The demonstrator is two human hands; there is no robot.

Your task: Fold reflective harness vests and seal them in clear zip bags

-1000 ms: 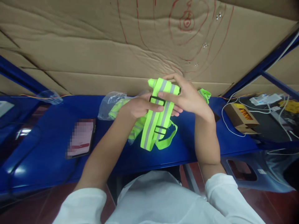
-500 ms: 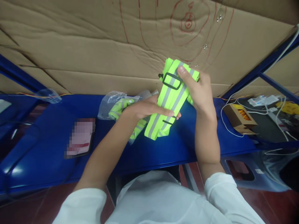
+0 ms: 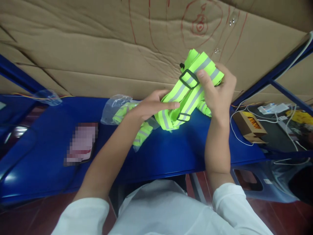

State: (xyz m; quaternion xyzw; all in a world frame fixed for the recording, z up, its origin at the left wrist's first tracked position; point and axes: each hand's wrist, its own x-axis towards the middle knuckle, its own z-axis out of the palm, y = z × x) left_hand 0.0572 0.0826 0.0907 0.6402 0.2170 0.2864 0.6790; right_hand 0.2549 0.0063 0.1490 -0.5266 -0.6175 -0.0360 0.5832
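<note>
A folded neon-yellow reflective strap (image 3: 176, 93) with grey stripes and black buckles is held up between my hands, above the blue table (image 3: 171, 156). My right hand (image 3: 220, 88) grips its upper end, the thumb pressed on the front near the larger buckle. Lower down, my left hand (image 3: 156, 104) has its thumb across the band; the other fingers are mostly hidden behind it. Another neon strap in a clear plastic bag (image 3: 113, 109) lies on the table, partly behind my left forearm. More neon strap (image 3: 204, 109) shows beside my right wrist.
A phone (image 3: 81, 143) with a blurred screen lies on the table at left. Cardboard (image 3: 97, 55) with red marker lines forms the back wall. At right are a small cardboard box (image 3: 249, 127), white cables and a blue plastic stool (image 3: 266, 186).
The strap's upper end has moved up and to the right with my right hand. Its lower folds have loosened and spread apart, and my left hand has risen slightly.
</note>
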